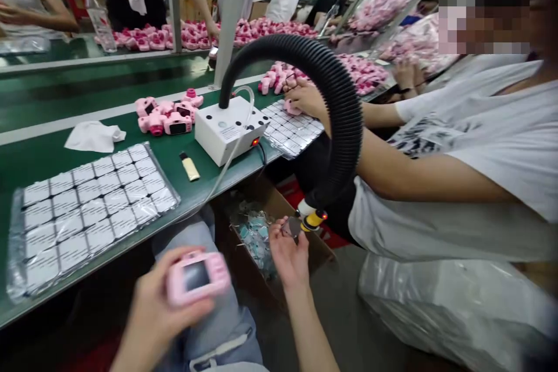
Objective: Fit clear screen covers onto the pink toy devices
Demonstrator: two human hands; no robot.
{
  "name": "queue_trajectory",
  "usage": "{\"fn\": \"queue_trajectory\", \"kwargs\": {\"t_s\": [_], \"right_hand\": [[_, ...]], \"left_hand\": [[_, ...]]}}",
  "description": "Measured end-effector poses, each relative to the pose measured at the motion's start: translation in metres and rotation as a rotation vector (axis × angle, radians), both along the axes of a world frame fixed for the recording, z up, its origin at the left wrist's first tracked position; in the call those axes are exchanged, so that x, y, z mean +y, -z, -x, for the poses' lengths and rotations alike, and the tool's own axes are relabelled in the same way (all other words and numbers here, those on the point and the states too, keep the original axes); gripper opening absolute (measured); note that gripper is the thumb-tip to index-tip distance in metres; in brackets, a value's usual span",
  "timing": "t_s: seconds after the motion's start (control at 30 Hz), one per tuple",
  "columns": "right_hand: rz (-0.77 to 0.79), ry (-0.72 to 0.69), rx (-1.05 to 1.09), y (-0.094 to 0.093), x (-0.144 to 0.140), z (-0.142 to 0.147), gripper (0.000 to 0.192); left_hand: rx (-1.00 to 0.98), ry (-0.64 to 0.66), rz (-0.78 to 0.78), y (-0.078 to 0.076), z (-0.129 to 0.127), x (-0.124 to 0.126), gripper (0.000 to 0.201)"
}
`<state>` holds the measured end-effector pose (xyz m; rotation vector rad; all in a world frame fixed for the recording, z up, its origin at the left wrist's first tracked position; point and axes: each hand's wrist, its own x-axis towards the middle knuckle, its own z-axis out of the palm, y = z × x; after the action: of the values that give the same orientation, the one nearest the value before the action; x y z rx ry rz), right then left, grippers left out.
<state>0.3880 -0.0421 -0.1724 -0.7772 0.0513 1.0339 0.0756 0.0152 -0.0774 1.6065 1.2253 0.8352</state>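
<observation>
1. Below the edge of the green worktable (52,157), the left hand (152,308) is curled around a small pink plastic toy camera (198,277), fingers wrapped under its body and thumb along its near side.
2. Further right, the right hand (288,256) is raised with its fingers pinched on a small thin clear piece (291,225), held right at the yellow-tipped nozzle (311,218) of the black ribbed hose (335,104).
3. That toy camera is blurred; its dark screen faces up, framed in pink, over the grey trouser leg (204,325).
4. On the worktable lie a clear sheet of white square labels (96,197), a white cloth (93,136), a cream lighter (190,166), a white box unit (229,128) and a heap of pink cameras (168,116).
5. Close on the right sits a person in a white shirt (479,163); a cardboard box (261,226) stands on the floor between, leaving narrow room around the hands.
</observation>
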Motion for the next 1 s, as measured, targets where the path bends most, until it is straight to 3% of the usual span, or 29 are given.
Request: {"fn": "queue_trajectory", "kwargs": {"t_s": [0.03, 0.07, 0.17, 0.23, 0.3, 0.4, 0.47, 0.5, 0.57, 0.67, 0.83, 1.0], "right_hand": [[0.031, 0.006, -0.009, 0.002, -0.010, -0.001, 0.060], [0.066, 0.013, -0.020, 0.005, -0.023, -0.003, 0.056], [0.177, 0.039, -0.069, 0.010, -0.071, -0.006, 0.052], [0.245, 0.061, -0.097, 0.008, -0.109, -0.006, 0.053], [0.306, 0.088, -0.149, -0.001, -0.143, -0.003, 0.052], [0.403, 0.017, -0.373, -0.037, -0.171, 0.012, 0.052], [0.444, -0.095, -0.629, -0.074, -0.166, 0.023, 0.053], [0.440, -0.143, -0.784, -0.095, -0.156, 0.027, 0.052], [0.380, -0.320, -1.207, -0.135, -0.125, 0.034, 0.033], [0.139, -0.549, -1.674, -0.178, -0.070, 0.044, 0.034], [-0.164, -0.847, -1.889, -0.199, -0.017, 0.066, 0.030], [-0.266, -0.912, -1.939, -0.203, -0.003, 0.089, 0.026]], "left_hand": [[-0.159, 0.192, 0.158, 0.010, -0.039, 0.000, 0.060], [-0.305, 0.263, 0.282, 0.019, -0.078, 0.003, 0.065], [-0.421, 0.347, 0.354, 0.038, -0.181, 0.019, 0.066], [-0.469, 0.375, 0.379, 0.042, -0.220, 0.025, 0.066], [-0.508, 0.386, 0.404, 0.042, -0.228, 0.027, 0.069], [-0.507, 0.359, 0.420, 0.036, -0.195, 0.021, 0.072], [-0.468, 0.337, 0.410, 0.028, -0.158, 0.013, 0.067], [-0.442, 0.330, 0.393, 0.023, -0.139, 0.008, 0.064], [-0.385, 0.322, 0.340, 0.011, -0.106, -0.003, 0.062], [-0.306, 0.308, 0.232, -0.008, -0.068, -0.014, 0.065], [-0.227, 0.226, 0.060, -0.028, -0.028, -0.023, 0.063], [-0.237, 0.168, 0.050, -0.031, -0.002, -0.026, 0.063]]}}
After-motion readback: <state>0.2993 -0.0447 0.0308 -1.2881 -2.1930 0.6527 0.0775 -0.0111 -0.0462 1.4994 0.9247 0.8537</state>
